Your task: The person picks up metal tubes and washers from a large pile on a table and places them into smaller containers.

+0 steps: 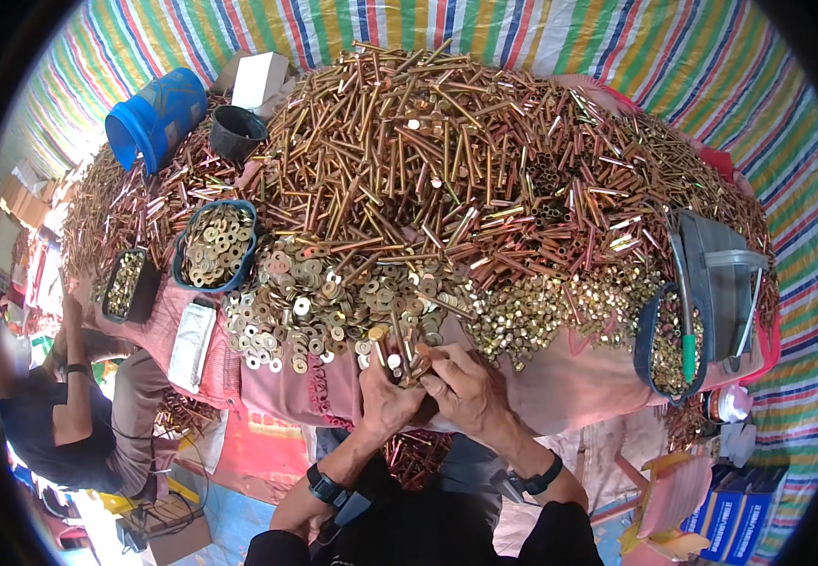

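My left hand (385,398) is closed around several brass-coloured bolts (393,345), which stand up out of its fingers. My right hand (467,391) is close against it, thumb and fingers pinched at the bolts' side; the small part between those fingertips is mostly hidden. Just beyond both hands lies a spread of flat round washers (315,302). To the right of them is a heap of small gold-coloured nuts (560,307). Behind these rises a large pile of long, brassy bolts and metal sleeves (400,151).
At the left are a blue tub of washers (177,264), a small dark nut bin (144,300), a black pot (236,134) and a blue bucket (157,115). A nut tub (648,354) and grey scoop-like container (716,274) stand right. Another person (60,415) sits left.
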### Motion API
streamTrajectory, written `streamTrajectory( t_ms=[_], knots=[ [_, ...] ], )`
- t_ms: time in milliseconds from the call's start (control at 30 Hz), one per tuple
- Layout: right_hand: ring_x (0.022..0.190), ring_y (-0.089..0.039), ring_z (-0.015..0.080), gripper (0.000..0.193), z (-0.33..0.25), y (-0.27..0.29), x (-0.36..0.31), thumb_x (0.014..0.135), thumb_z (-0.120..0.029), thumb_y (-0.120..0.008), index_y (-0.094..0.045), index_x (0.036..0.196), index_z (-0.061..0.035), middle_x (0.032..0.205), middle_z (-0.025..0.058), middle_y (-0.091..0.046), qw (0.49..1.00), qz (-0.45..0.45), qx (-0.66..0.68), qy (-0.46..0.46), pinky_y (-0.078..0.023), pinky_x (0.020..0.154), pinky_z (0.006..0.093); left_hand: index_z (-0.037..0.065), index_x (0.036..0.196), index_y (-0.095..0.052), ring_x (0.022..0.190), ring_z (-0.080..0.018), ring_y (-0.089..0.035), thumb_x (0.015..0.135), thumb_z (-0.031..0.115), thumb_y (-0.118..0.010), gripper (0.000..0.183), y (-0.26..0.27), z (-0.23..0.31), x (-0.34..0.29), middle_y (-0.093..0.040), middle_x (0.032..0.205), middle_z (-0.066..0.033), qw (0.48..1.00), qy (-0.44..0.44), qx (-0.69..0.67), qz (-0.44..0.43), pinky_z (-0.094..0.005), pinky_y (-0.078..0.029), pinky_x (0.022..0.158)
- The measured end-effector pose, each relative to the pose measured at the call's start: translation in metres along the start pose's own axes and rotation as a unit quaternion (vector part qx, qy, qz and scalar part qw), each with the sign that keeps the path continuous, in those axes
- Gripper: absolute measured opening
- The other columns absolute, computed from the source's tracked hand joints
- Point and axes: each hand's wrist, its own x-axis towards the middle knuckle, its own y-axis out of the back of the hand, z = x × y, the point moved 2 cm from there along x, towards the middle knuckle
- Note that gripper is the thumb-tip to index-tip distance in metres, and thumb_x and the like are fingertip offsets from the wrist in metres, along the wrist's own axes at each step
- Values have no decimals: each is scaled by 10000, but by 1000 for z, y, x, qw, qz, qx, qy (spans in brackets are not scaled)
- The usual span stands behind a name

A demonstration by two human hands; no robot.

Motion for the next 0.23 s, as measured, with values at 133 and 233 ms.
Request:
streamTrajectory(
  t_ms=[133,233],
  knots=[
    [928,-702,357,342,-3,-8,-4,1003,-129,-692,-657,1321,-7,1122,161,-614,999,-6,32,15,-590,765,407,6,1265,-510,946,-137,-691,941,112,-782,436,6,-5,-12,-711,1054,-60,999,-21,-34,-9,-294,-567,827],
    [989,-718,356,468,-4,-13,-10,1002,-165,-715,-625,1450,-64,1220,176,-610,999,-48,24,-2,-601,786,397,28,1253,-584,885,-173,-694,889,106,-797,428,8,-16,-18,-711,1034,-89,994,-6,-101,50,-309,-562,797]
  ],
)
